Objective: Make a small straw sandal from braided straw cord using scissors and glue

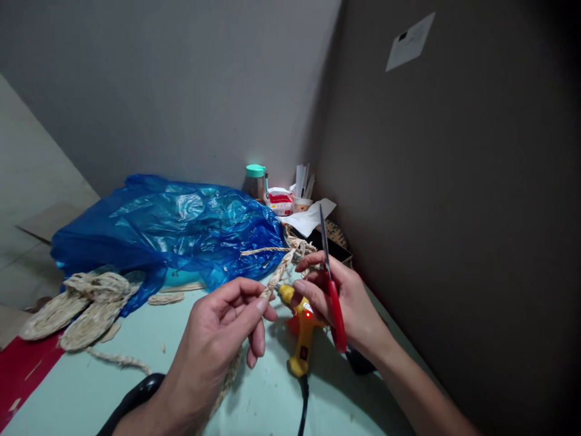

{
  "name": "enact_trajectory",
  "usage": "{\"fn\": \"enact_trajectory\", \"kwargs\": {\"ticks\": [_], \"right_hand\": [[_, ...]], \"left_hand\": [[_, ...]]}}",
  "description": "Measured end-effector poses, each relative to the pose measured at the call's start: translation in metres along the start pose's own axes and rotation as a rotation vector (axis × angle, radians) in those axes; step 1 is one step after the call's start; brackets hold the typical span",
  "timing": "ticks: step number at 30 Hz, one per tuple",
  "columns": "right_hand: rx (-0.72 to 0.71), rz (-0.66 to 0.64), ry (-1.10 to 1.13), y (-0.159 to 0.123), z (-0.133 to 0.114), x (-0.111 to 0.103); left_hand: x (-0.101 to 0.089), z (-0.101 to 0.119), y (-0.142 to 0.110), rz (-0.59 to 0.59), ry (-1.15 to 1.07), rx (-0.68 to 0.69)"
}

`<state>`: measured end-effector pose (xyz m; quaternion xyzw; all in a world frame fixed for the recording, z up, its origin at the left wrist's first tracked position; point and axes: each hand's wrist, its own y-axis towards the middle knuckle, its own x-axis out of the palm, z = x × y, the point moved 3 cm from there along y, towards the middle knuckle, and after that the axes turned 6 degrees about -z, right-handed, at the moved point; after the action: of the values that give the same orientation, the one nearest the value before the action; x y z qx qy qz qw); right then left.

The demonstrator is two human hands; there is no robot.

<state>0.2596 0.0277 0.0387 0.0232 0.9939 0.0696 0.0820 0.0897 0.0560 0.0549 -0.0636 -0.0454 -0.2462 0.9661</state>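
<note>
L hand (215, 336): 1 braid (278, 276), pinched; R hand (356, 303): 1 pr scissors (334, 297), gripped; 1 glue gun (303, 340) btwn

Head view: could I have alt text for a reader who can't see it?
A person's left hand pinches a braided straw cord over a pale green table while the right hand holds red-handled scissors, blades pointing away. Beneath lies a yellow glue gun; farther back is a blue plastic bag, with woven straw slippers at left.

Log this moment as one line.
left hand: pinching braided cord; right hand: holding red scissors; yellow glue gun: on table, red light lit
</note>
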Motion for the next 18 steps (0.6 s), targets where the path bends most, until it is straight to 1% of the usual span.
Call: {"fn": "enact_trajectory", "kwargs": {"ticks": [3, 6, 9, 11, 13, 18], "right_hand": [[-0.125, 0.059, -0.347, -0.004, -0.005, 0.0], [-0.26, 0.073, -0.699, -0.008, -0.009, 0.003], [-0.293, 0.06, -0.979, -0.01, -0.008, 0.008], [-0.299, 0.057, -1.131, -0.011, -0.006, 0.011], [-0.326, 0.082, -1.264, -0.012, -0.003, 0.013], [-0.44, 0.189, -1.458, -0.012, 0.0, 0.011]], "left_hand": [[-0.002, 0.002, 0.001, 0.068, 0.019, 0.022], [-0.005, 0.004, 0.001, 0.125, 0.032, 0.021], [-0.007, 0.005, 0.001, 0.14, 0.025, 0.032], [-0.008, 0.004, 0.002, 0.124, 0.046, 0.041], [-0.009, 0.003, 0.002, 0.119, 0.076, 0.079], [-0.01, 0.002, -0.001, 0.173, 0.206, 0.288]]}}
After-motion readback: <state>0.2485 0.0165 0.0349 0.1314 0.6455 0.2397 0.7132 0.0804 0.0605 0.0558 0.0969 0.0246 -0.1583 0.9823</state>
